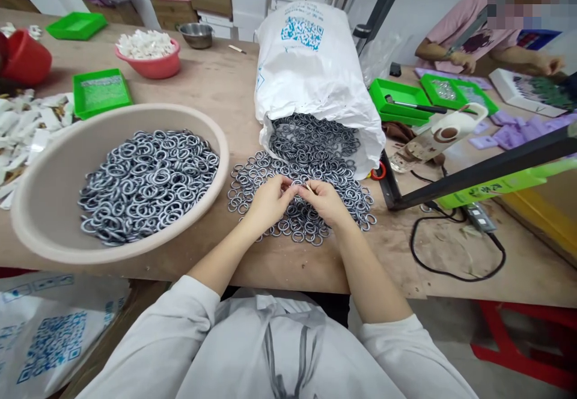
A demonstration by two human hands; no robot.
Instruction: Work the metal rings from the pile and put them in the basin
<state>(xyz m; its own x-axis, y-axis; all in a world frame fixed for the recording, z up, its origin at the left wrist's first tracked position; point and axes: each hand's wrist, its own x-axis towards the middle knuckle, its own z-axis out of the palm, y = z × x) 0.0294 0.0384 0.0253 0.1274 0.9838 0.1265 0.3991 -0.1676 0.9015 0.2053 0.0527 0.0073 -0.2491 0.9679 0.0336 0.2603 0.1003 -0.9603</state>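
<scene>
Over a loose pile of grey rings (293, 228), my two hands meet with their fingertips close together. Thumb and fingers of my left hand (270, 199) are pinched on a grey ring (297, 182). My right hand (327, 202) is closed at the same ring from the other side; a thin pale sliver shows at its fingertips, too small to name. Just behind the hands, a white sack (311, 80) lies with its mouth toward me, and more grey rings spill out of it. To the left, a large beige basin (49, 207) holds many similar rings.
White pieces (49, 119) lie at far left near green trays (81, 110) and a pink bowl (157, 68). At right stand a black metal frame (451, 176), a patterned bottle (437, 137) and a cabled power strip (480, 217). Another person (473, 32) works at back right.
</scene>
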